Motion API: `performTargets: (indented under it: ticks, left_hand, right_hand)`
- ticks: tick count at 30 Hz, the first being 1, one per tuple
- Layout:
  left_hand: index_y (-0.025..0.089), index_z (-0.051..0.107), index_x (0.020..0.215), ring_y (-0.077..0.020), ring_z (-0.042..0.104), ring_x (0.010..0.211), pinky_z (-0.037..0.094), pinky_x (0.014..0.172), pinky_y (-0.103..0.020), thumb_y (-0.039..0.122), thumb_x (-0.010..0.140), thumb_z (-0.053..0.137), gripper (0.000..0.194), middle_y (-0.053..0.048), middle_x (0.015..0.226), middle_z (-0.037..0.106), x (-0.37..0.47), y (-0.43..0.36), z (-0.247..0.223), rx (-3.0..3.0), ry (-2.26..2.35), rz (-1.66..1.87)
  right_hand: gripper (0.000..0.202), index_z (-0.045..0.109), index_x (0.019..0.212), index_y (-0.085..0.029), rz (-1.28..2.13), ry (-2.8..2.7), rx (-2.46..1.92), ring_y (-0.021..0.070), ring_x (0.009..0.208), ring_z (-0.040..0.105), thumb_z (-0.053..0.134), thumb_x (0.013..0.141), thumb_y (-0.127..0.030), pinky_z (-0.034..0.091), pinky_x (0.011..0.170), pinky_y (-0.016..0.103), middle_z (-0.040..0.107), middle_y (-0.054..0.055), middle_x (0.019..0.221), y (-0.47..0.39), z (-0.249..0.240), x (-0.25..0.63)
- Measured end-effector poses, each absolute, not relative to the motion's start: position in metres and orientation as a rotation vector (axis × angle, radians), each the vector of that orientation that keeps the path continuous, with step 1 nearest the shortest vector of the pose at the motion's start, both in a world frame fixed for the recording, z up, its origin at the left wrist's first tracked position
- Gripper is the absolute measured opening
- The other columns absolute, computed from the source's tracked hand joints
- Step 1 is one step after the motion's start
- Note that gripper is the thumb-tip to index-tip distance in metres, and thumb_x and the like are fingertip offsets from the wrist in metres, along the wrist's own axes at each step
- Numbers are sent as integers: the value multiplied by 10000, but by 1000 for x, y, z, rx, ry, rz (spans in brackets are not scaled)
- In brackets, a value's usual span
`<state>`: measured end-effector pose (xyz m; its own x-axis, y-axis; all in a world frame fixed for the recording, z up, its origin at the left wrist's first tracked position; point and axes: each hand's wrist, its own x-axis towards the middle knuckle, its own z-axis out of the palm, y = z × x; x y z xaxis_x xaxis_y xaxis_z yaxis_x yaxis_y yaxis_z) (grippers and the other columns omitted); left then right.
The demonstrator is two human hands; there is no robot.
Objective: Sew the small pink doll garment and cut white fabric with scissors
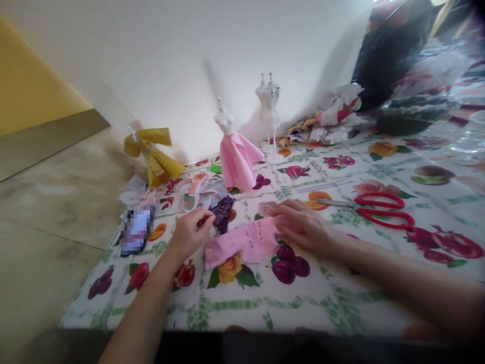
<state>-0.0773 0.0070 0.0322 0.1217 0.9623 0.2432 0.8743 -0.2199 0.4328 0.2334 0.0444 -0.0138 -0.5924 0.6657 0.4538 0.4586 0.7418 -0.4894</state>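
A small pink doll garment (242, 245) with rows of dark dots lies on the table in front of me. My right hand (306, 227) is at its right end, with fingers and thumb closed about the cloth there. Just above the garment's left end is my left hand (191, 232), thumb and fingertips pinched together. Whatever they may hold is too small to make out. Close to those fingertips lies a crumpled dark patterned cloth (223, 213). Whitish fabric scraps (210, 191) lie behind it.
Red-handled scissors (382, 208) lie to the right. At the back stand a mannequin in a pink skirt (238, 162), a bare white mannequin (270, 98) and a yellow doll dress (157, 154). A phone (136, 230) lies left; scraps (337, 114) and a bowl (413, 114) are back right.
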Motion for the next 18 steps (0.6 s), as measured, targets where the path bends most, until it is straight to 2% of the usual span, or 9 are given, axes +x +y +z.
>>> performTargets:
  ticks: [4,8,11,18]
  left_hand:
    - [220,645,787,-148,570,651,422,638,-263,350,880,524,200,12,732,660,-85,4,39,2187,1791,542]
    - [226,663,823,-155,603,719,425,654,-258,370,845,605,157,9,796,674,-83,1,39,2161,1687,311]
    - [225,655,870,-167,592,764,422,674,-265,396,836,629,177,-5,843,657,-79,0,37,2162,1644,208]
    - [209,616,782,-143,532,651,380,596,-254,337,855,591,150,14,720,599,-76,-1,37,2096,1597,157]
  right_hand:
    - [230,596,1124,-198,345,-2373,-1010,293,1034,564,542,904,-237,469,892,478,609,121,1130,52,-22,237]
    - [238,615,1108,-217,312,-2424,-1050,302,989,580,583,876,-253,475,854,499,630,112,1067,54,-24,239]
    - [219,613,1103,-211,295,-2450,-1071,296,966,580,550,894,-230,476,833,490,635,107,1037,54,-24,239]
    - [201,614,1055,-198,372,-2385,-1021,257,921,586,457,934,-162,475,801,421,634,99,990,54,-18,239]
